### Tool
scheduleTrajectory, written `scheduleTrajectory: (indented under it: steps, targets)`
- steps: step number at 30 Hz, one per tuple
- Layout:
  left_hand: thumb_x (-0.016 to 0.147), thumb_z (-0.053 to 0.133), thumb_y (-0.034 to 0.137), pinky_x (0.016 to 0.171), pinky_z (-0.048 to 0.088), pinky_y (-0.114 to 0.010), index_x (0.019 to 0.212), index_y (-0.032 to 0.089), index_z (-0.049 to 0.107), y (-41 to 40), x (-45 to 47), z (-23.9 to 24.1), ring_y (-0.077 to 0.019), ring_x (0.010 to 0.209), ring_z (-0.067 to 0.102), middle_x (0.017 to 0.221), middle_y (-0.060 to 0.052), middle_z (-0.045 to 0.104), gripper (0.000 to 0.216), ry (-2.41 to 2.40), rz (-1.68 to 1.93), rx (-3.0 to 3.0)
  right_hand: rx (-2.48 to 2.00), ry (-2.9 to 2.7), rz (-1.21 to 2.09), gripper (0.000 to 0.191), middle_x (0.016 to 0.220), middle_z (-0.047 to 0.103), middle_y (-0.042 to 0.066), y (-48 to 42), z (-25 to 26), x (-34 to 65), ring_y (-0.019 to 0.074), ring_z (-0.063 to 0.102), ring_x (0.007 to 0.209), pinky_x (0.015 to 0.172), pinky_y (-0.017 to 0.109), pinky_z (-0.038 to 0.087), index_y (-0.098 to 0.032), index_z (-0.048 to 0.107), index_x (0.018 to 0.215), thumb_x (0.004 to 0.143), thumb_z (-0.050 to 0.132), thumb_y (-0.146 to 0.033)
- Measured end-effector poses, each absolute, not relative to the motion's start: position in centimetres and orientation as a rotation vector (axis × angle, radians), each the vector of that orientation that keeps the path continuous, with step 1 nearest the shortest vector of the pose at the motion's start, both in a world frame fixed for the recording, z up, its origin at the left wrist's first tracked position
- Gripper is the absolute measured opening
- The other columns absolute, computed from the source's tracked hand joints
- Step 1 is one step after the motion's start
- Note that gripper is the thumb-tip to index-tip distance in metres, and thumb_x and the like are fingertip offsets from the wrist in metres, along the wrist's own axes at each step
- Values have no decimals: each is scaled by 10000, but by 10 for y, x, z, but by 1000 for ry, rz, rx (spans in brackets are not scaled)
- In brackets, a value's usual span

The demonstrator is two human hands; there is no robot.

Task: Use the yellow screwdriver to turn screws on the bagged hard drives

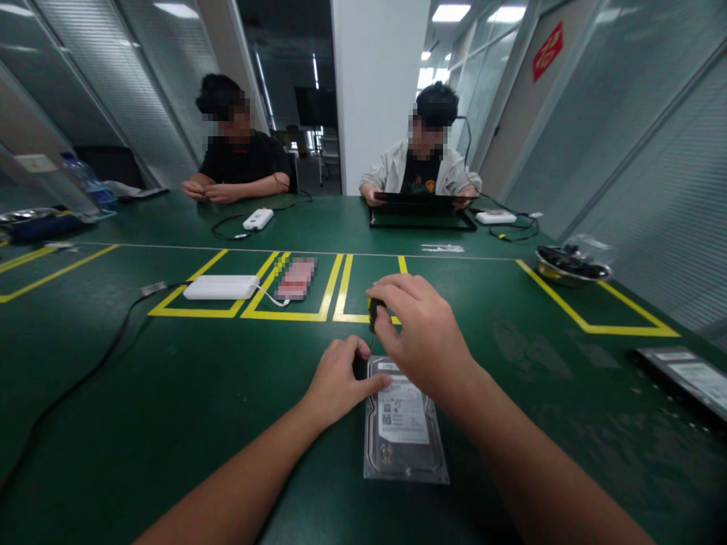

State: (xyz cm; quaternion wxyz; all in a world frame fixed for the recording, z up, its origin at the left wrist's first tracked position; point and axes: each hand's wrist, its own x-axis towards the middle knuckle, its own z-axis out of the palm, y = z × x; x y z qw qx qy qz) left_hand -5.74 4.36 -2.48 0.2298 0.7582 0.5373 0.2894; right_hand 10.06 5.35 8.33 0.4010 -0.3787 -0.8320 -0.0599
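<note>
A silver hard drive (404,446) with a white printed label lies flat on the green table in front of me. My right hand (425,329) is closed around the dark, yellow-marked handle of a screwdriver (373,313). Its thin shaft points down at the drive's far left corner; whether the tip sits in a screw is too small to tell. My left hand (339,378) grips that same corner, thumb across the top of the label and fingers curled at the edge beside the shaft.
Another drive (690,375) lies at the right edge. A metal bowl (573,265) of dark parts stands farther back. A white power bank (221,288) is cabled to a blurred phone (296,278). Two people sit opposite; one holds a black panel (423,210). A black cable (85,390) crosses the left side.
</note>
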Motion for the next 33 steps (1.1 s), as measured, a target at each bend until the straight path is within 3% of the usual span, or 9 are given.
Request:
scheduleTrajectory:
  steps: [8,17,24,33]
  targets:
    - [725,761,443,716,385,-326,888,211,543,43,-57,-27,-239,857,529,889,-14,612,357,1468,819,2085,-1022,-2102,-237,98,887,634,83,53,84,100,210,566,854,781,357,473,-135,666,849,892,603,-197]
    - [743,749,463,740,394,-338,938,206,560,45,-59,-30,-243,868,536,924,-23,624,374,1449,820,2089,-951,-2087,-189,190,1024,670,86,55,80,98,223,579,971,880,380,478,-121,692,978,868,540,-90]
    - [746,745,472,737,391,-338,942,209,561,45,-58,-29,-245,872,538,924,-23,624,376,1457,805,2090,-923,-2085,-202,87,959,670,92,55,80,99,229,592,929,847,372,493,-117,677,900,881,601,-154]
    - [739,750,446,752,398,-339,964,210,572,46,-59,-31,-247,887,542,940,-23,631,371,1456,803,2085,-891,-2081,-37,257,1052,691,105,55,82,97,228,631,996,901,373,510,-76,677,1033,827,528,-35]
